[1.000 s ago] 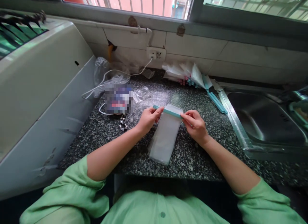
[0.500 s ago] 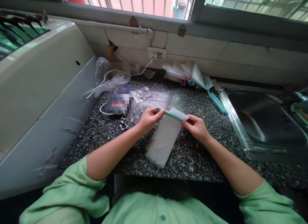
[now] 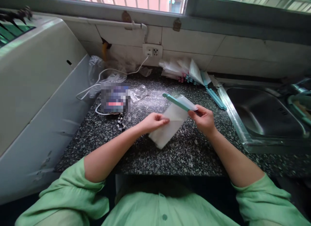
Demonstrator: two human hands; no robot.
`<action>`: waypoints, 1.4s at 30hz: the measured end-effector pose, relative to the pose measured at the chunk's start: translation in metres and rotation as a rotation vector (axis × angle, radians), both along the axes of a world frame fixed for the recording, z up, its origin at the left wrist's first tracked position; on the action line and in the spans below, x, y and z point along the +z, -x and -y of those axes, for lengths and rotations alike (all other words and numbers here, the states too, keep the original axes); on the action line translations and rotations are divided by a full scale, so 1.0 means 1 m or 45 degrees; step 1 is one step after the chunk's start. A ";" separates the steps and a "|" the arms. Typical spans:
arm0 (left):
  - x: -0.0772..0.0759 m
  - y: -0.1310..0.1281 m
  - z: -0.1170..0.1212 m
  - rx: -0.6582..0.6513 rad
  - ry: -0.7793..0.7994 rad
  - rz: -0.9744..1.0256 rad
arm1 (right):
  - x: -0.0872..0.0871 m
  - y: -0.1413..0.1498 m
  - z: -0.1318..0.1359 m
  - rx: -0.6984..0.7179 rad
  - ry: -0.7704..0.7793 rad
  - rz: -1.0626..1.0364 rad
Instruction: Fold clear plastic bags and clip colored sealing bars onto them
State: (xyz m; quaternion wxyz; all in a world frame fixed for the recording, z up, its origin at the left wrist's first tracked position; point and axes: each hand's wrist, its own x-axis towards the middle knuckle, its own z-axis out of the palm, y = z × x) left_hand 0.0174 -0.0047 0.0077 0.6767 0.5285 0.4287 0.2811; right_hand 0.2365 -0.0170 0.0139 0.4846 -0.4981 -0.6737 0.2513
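A clear, flat plastic bag (image 3: pixel 176 117) is held up slantwise above the speckled countertop (image 3: pixel 194 154). Across its upper end runs a teal sealing clip (image 3: pixel 178 102), its rounded end sticking out at the upper left. My right hand (image 3: pixel 204 119) pinches the clip's right end together with the bag's corner. Lower down, the left edge of the bag is between the thumb and fingers of my left hand (image 3: pixel 155 122). The bag's lower end hangs free, close to the counter.
By the wall lies a pile of plastic bags (image 3: pixel 176 69) with pink and teal clips. Loose teal clips (image 3: pixel 216 98) rest beside the steel sink (image 3: pixel 262 112). To the left are a blurred-out package (image 3: pixel 115 98), a beaded chain (image 3: pixel 120 122) and a white cable (image 3: pixel 116 71) plugged into a socket (image 3: pixel 153 51).
My left hand has let go of the clip's left end and moved down onto the bag's edge. The bag has tilted further, with my right hand still on the clip. The view has shifted slightly.
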 end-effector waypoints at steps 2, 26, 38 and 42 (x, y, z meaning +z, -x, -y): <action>-0.004 -0.002 -0.001 0.086 -0.025 -0.045 | 0.001 -0.002 -0.001 -0.054 -0.037 0.006; -0.011 -0.005 -0.006 0.588 -0.454 0.305 | -0.025 0.046 0.015 0.341 0.532 -0.275; -0.022 -0.006 -0.011 0.464 -0.531 0.250 | -0.038 0.030 -0.005 -0.004 -0.135 -0.079; -0.025 -0.009 -0.011 0.375 -0.484 0.251 | -0.037 0.023 -0.009 0.032 -0.437 0.274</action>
